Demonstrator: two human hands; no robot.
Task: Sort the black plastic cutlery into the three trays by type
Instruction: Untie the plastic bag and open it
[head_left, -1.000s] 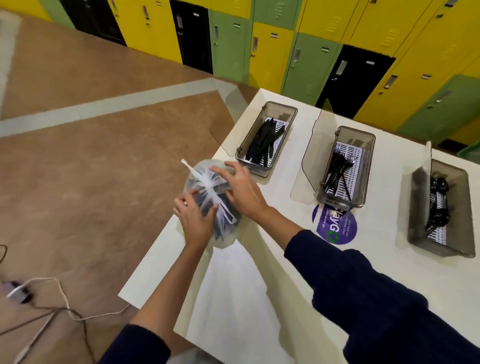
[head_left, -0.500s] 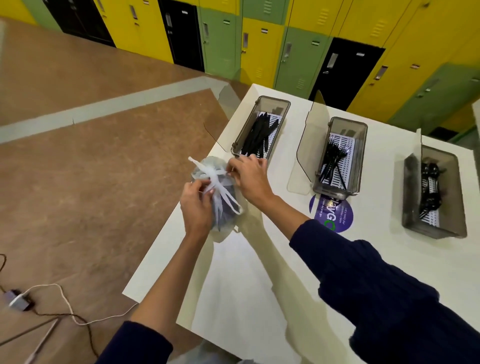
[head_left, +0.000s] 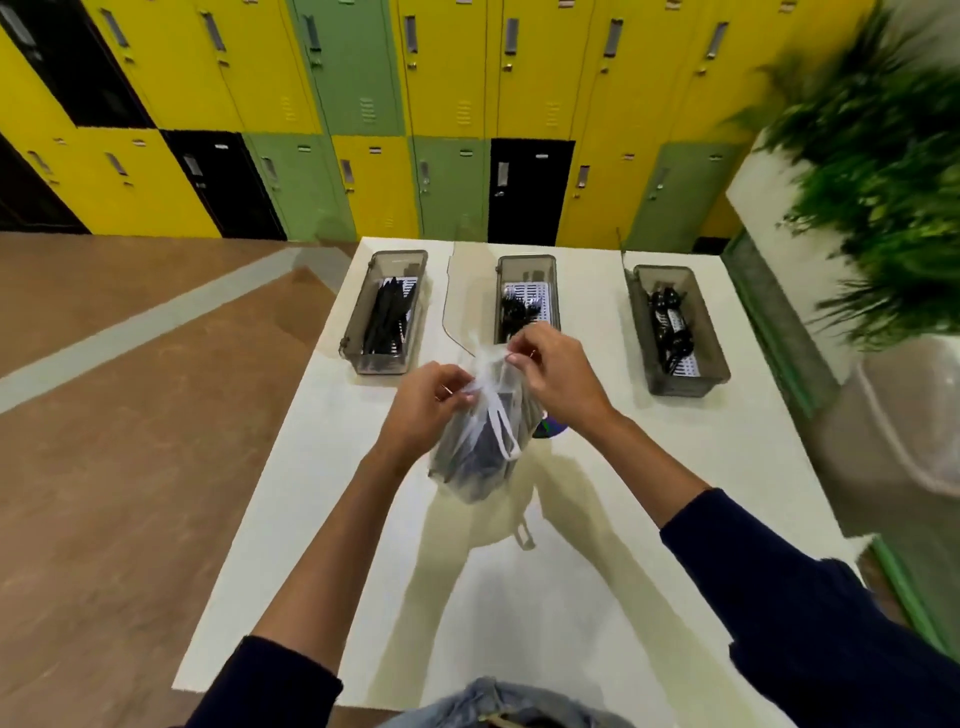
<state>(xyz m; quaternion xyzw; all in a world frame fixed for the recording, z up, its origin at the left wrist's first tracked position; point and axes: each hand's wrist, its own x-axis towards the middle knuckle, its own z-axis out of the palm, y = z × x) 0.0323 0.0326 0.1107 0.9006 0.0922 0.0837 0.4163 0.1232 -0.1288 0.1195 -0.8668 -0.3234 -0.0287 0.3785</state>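
A clear plastic bag (head_left: 475, 447) full of black cutlery hangs lifted above the white table (head_left: 597, 545), its tied white handles at the top. My left hand (head_left: 428, 405) pinches the knot from the left, and my right hand (head_left: 553, 371) pinches a handle from the right. Three grey trays stand in a row at the far edge. The left tray (head_left: 387, 312) holds black knives, the middle tray (head_left: 527, 291) forks and is partly hidden by my right hand, and the right tray (head_left: 675, 330) spoons.
A purple sticker (head_left: 550, 428) peeks out from under the bag on the table. Yellow, green and black lockers (head_left: 415, 130) line the wall behind. A leafy plant in a white planter (head_left: 857, 182) stands to the right of the table. Brown floor lies to the left.
The view has swung to face the table squarely. Both hands have carried the bag from the table's left edge to its middle and lifted it, fingers still working the knot.
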